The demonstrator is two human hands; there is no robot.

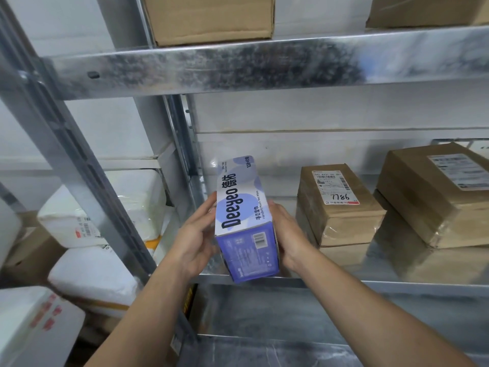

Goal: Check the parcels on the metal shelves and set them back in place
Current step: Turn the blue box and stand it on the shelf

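Note:
A long blue-and-white box of wet wipes [239, 202] printed "Deeyeo" is held between both hands at the front left of the middle metal shelf [397, 284]. Its purple near end juts out past the shelf's front edge. My left hand [194, 241] grips its left side, fingers curled round the edge. My right hand [287, 234] clasps the right side. To the right on the same shelf stand a brown taped parcel marked "7786" [338, 205] and a larger brown parcel [434, 192] with a white label.
Cardboard boxes [209, 19] sit on the upper shelf [238, 67]. A slotted upright post [79, 165] divides off the left bay, packed with white wrapped parcels [111, 205] and foam boxes. A lower shelf surface [264, 348] lies beneath my arms.

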